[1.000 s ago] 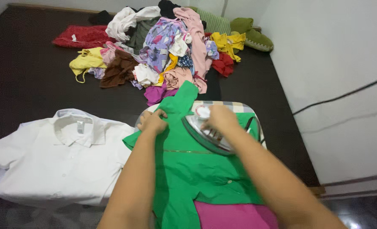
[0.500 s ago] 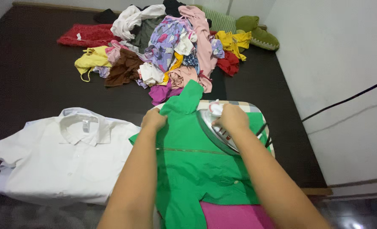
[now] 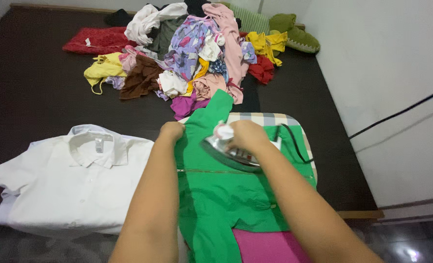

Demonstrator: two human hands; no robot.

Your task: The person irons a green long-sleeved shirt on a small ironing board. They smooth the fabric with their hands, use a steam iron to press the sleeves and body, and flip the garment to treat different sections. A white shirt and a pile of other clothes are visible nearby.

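Right hand (image 3: 245, 136), grip clamped on iron (image 3: 231, 152) handle, soleplate on green garment (image 3: 226, 195) spread over checked board (image 3: 265, 119). Left hand (image 3: 171, 131) beside it, pinching the cloth edge, probably. Ironed white shirt (image 3: 75, 180) farther left; unsorted clothes pile (image 3: 187, 53) beyond, pending.

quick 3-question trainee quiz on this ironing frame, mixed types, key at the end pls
1. True or false: the right hand grips the iron on the green garment.
2. What does the left hand do? A) lifts the white shirt B) pinches the green garment's edge C) hangs free
3. Fill in: the folded white shirt lies to the ___ of the green garment.

Key: 1 true; 2 B; 3 left
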